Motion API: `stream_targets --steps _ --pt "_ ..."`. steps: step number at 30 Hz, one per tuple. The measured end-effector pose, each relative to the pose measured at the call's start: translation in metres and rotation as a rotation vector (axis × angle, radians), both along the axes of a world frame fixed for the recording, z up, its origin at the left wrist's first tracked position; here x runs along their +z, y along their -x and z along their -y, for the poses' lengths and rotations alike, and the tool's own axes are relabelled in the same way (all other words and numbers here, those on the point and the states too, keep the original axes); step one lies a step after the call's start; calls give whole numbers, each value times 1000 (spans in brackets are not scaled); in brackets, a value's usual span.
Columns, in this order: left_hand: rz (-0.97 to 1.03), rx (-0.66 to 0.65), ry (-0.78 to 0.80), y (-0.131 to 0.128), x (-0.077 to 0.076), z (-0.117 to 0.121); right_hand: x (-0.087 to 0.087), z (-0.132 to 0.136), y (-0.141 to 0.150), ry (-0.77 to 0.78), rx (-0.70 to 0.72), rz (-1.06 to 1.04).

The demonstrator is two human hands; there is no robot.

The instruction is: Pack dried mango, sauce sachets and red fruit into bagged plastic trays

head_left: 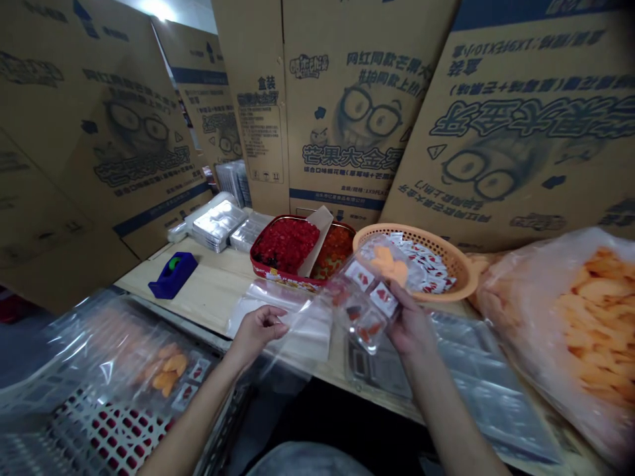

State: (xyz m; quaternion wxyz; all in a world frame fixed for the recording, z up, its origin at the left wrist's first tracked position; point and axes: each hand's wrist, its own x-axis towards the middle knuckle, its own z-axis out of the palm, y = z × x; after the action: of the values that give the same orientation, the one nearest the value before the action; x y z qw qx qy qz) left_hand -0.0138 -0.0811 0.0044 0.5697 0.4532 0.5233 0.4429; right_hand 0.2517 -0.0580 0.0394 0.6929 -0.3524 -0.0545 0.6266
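Observation:
My right hand grips the side of a clear plastic compartment tray, which is tilted over the table. In the tray lie orange pieces, two small white sachets with red print and some red bits. My left hand is closed in a pinch on a thin clear plastic bag, whose film stretches toward the tray and is blurred. Beneath the hands, a stack of flat clear bags rests on the table.
A red two-part tub of red and orange bits stands behind, beside an orange basket of sachets. A blue tape dispenser, a white crate with packed trays, empty trays, a bag of orange pieces and cardboard boxes surround me.

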Motion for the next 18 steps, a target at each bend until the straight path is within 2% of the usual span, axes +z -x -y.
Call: stream_targets --steps 3,7,12,18 --pt "-72 -49 -52 -5 6 4 18 -14 7 -113 -98 -24" --pt "-77 -71 -32 -13 7 10 31 -23 25 -264 -90 -7" --pt "-33 -90 24 -20 9 15 24 -25 41 -294 -41 38" --pt "96 -105 81 -17 7 19 9 -26 37 -299 -81 61"
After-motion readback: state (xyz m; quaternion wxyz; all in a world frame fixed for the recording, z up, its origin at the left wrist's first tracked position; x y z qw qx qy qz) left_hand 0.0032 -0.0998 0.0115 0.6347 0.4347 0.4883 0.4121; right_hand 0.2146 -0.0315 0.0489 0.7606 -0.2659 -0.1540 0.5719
